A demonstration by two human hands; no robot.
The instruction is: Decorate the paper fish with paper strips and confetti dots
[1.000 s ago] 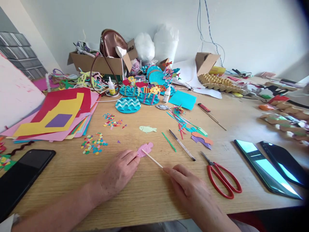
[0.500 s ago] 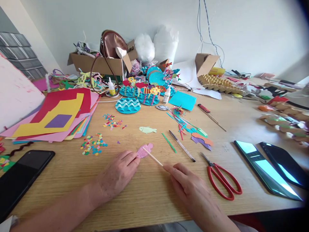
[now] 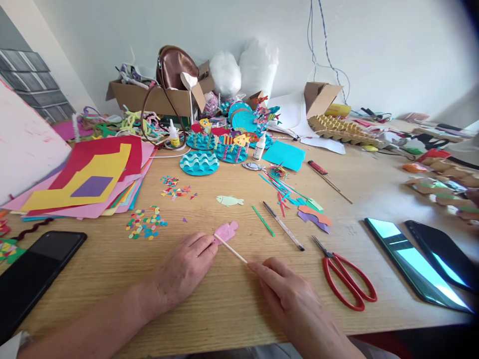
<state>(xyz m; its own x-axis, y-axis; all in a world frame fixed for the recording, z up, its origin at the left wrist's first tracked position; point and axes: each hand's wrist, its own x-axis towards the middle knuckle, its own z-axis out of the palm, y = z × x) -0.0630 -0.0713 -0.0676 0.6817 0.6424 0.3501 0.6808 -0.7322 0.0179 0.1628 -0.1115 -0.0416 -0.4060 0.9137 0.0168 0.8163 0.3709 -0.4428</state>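
Observation:
A pink paper fish cut-out (image 3: 227, 232) lies flat on the wooden table. My left hand (image 3: 189, 264) pins its left end, fingertips pressed together. A thin white stick (image 3: 234, 251) is pinched between the fingers of my right hand (image 3: 290, 289), and its far tip touches the pink fish near my left fingertips. Just beyond lies a pale green paper fish (image 3: 229, 200) with a drawn eye. To the right are a green paper strip (image 3: 263, 221), a pen (image 3: 283, 226) and red-handled scissors (image 3: 348, 274).
Paper dots (image 3: 145, 223) and a stack of coloured paper (image 3: 90, 174) lie left. Behind stand a blue wavy base (image 3: 199, 163), decorated fish pieces (image 3: 232, 144) and glue bottles (image 3: 259, 146). Phones (image 3: 41, 274) flank the work area, and a cardboard box (image 3: 138, 97) is at the back.
My right hand has shifted slightly left, and the stick's tip has slid across the pink fish toward my left fingertips. My left hand stays in place.

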